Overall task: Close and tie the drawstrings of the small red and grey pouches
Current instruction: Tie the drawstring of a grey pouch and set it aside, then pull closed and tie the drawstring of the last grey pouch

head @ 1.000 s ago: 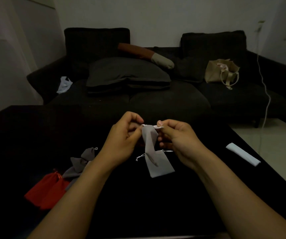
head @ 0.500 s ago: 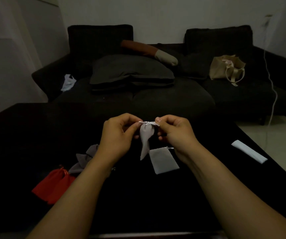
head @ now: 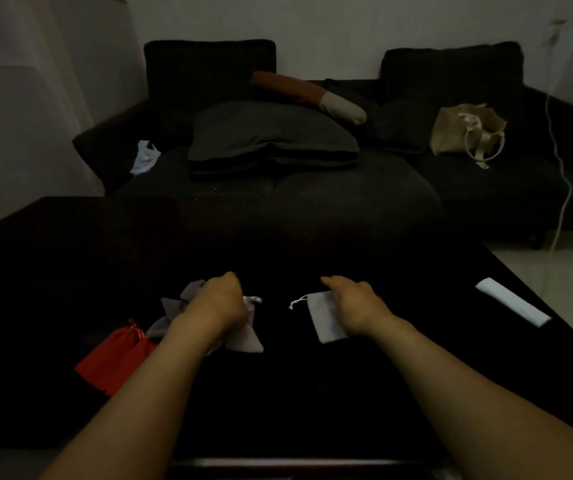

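Two hands down on the black table (head: 312, 393): left hand (head: 214, 304) lies over a cinched grey pouch (head: 243, 337) beside the red pouches (head: 115, 358), right hand (head: 354, 306) on a flat grey pouch (head: 323, 317). Can't tell if either's actually gripping.

The left hand (head: 216, 303) covers the middle of a grey pouch (head: 243, 337); its grip cannot be determined. The right hand (head: 356, 308) hides the right edge of the flat grey pouch (head: 323, 317). Both forearms are cut off at the near edge. The dark desk (head: 312, 393) shows no detail.
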The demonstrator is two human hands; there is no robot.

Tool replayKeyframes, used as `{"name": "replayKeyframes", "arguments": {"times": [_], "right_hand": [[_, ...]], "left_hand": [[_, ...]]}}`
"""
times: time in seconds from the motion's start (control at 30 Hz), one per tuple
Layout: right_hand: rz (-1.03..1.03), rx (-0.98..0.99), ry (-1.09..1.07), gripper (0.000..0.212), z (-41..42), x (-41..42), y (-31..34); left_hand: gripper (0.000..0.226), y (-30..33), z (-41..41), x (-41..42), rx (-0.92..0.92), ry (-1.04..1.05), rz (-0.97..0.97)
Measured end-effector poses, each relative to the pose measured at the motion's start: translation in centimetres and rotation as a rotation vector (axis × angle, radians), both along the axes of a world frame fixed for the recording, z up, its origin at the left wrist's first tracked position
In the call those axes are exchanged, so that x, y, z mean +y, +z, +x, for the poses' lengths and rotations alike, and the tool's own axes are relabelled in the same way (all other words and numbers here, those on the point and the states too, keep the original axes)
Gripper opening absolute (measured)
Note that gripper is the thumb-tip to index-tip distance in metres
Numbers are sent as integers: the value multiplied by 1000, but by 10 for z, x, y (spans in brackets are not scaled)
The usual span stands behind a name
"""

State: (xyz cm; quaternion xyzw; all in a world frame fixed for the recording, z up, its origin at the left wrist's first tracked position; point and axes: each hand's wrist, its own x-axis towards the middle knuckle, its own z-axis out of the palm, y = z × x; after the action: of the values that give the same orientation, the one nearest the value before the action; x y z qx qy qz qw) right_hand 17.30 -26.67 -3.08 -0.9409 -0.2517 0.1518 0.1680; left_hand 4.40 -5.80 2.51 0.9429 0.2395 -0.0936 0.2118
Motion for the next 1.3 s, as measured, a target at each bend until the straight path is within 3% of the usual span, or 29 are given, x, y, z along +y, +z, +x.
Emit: {"name": "replayKeyframes", "arguments": {"times": [0.03,0.1,0.2,0.23,0.3,0.37,0.47,0.53,0.67,0.8,0.93,1.13,1.3], "right_hand": [[-82,-38,17,58,0,-2,-5],[-46,-111,-34,47,3,-3,-14],[70,-135,-142,12,6,-4,-10],[72,-126,-139,3,6,-6,-4],[142,-119,-83,6,6,-9,14],[321,-99,19,7,2,-8,40],[638,-40,134,11,-16,-8,84],[745,4,172,13,-29,-12,103],[785,85,172,17,-41,-23,115],[763,210,154,21,-45,-32,123],[865,267,42,17,-41,-42,123],[893,256,-36,21,-37,-42,119],[873,379,-13,20,-35,-42,117]], "left_hand": [[40,-1,-2,2,61,-7,43],[43,0,-2,3,92,13,69],[48,7,-1,0,71,47,143],[50,10,-2,-3,53,44,198],[55,12,0,-9,-107,11,287],[60,15,2,-21,-379,-39,83],[42,23,7,-43,-533,-153,-632],[27,28,9,-49,-608,-170,-799],[26,43,8,-56,-681,-69,-1106],[25,43,9,-60,-735,24,-1128],[20,40,10,-58,-806,73,-1132],[29,46,10,-64,-679,77,-1193],[40,45,13,-67,-745,178,-1214]]}}
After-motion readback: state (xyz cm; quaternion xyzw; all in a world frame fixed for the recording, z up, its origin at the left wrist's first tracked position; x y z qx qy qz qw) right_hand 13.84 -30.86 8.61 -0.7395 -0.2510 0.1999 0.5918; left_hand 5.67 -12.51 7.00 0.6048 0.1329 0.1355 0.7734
